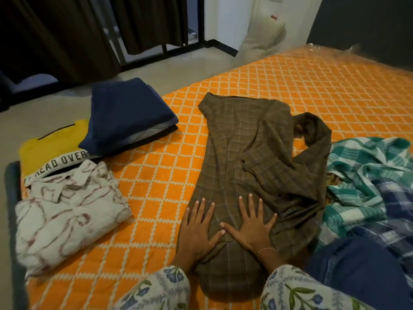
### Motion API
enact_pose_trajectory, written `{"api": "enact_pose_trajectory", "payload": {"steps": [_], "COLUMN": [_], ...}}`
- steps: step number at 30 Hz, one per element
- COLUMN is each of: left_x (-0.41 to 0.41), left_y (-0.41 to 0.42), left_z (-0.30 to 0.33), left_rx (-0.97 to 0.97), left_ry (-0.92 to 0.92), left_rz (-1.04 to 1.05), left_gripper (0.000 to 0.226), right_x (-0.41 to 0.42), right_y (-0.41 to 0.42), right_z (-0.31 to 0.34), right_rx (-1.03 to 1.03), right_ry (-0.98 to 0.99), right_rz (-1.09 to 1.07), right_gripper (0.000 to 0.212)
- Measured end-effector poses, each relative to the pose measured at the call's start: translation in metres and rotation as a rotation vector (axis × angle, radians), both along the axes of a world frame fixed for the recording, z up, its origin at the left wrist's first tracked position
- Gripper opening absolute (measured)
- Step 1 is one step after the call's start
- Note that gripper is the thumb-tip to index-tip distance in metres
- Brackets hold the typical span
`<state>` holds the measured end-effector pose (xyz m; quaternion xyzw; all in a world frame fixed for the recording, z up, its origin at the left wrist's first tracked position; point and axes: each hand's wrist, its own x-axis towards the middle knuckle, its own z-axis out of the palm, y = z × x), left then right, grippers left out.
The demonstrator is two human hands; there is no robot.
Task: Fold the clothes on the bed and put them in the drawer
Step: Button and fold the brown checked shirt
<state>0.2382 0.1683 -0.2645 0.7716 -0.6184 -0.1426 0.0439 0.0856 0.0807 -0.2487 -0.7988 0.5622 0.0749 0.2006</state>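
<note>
Bedding first: an orange mattress cover (312,90) with a white lattice pattern fills most of the view, and everything else lies on it. Stretched lengthwise away from the person is a brown plaid shirt (243,153), partly folded, one sleeve bunched up along its right edge. Both hands press flat on the near end of this shirt, fingers straight and spread, gripping nothing. The left hand (199,229) sits on the shirt's left border, the right hand (250,224) just beside it toward the middle, and the two thumbs nearly meet. A thin beaded bracelet (267,250) circles the right wrist, and floral-print sleeves (161,289) cover both forearms.

To the right of the hands lies a loose heap of teal and blue checked cloth (368,175), touching the shirt's bunched sleeve. Well to the left of the hands are three finished pieces: a folded white shirt with reddish marbling (67,215) nearest, a yellow T-shirt with printed lettering (49,146) partly under it, and farther off a folded navy garment (127,117) overlapping the yellow one. Beyond the bed hang dark curtains (67,30).
</note>
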Motion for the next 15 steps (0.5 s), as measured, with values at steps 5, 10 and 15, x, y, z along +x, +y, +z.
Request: {"api": "enact_pose_trajectory", "payload": {"steps": [5, 10, 15], "left_x": [-0.005, 0.015, 0.055], "left_y": [0.007, -0.069, -0.165], "left_z": [0.017, 0.036, 0.041], "left_rx": [0.020, -0.089, 0.004], "left_ry": [-0.051, -0.096, -0.018], "left_rz": [0.030, 0.085, 0.108], "left_gripper": [0.080, 0.063, 0.051], "right_x": [0.006, 0.055, 0.100], "right_y": [0.011, -0.040, -0.145], "right_z": [0.014, 0.046, 0.052], "right_rx": [0.010, -0.303, -0.202], "right_ry": [-0.066, -0.128, -0.201], "right_rz": [-0.040, -0.009, 0.038], "right_gripper": [0.124, 0.054, 0.052]}}
